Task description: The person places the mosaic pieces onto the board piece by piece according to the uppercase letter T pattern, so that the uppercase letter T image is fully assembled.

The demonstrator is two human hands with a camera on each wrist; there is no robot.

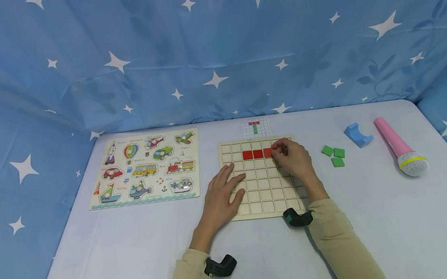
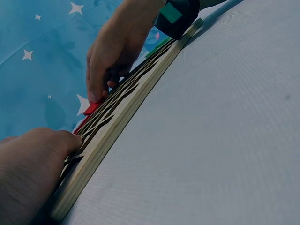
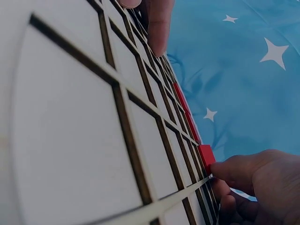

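A wooden grid board [image 1: 265, 195] with square recesses lies in front of me. Two red square tiles [image 1: 252, 154] sit side by side in its upper part. My right hand [image 1: 296, 160] pinches a third red tile [image 1: 268, 152] at the right end of that row. In the right wrist view this tile [image 3: 206, 157] stands a little proud of its neighbours, with the thumb at its edge. My left hand [image 1: 222, 193] rests on the board's left side, fingers spread.
Several green tiles [image 1: 338, 162] lie right of the board, then a blue curved block [image 1: 358, 134] and a pink toy microphone [image 1: 399, 144]. A vehicle puzzle board [image 1: 162, 194] is on the left. Behind the grid lies a pattern card [image 1: 255, 129] showing a red and green T.
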